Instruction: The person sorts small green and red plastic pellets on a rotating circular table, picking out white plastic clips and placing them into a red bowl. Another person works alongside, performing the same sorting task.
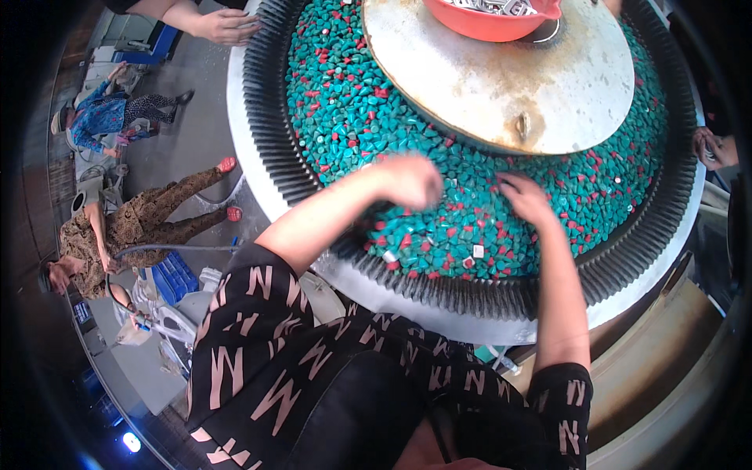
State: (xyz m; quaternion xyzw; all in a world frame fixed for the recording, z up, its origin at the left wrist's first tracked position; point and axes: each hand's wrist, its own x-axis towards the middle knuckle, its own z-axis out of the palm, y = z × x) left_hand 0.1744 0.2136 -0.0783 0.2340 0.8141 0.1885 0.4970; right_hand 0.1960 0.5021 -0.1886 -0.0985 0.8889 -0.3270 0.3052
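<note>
Green and red tumbling stones (462,215) fill the ring-shaped bowl in front of me, heaped toward its near side. My left hand (413,182) hovers over or touches the heap; motion blur smears its fingers, so its grip and any contents cannot be made out. To the right, my right hand (527,197) reaches onto the stones with fingers stretched and a little apart, and nothing shows in it. A small white square piece (478,251) lies on the near part of the heap, between my arms. Another pale piece (389,256) rests farther left.
A ribbed black wall (270,117) and pale rim (249,160) surround the stones. On the round metal lid (501,94) sits a red bowl (493,23) of metal pieces. Other people's hands are at the rim: one hand (227,27) upper left, another (713,149) right. Two people are at left.
</note>
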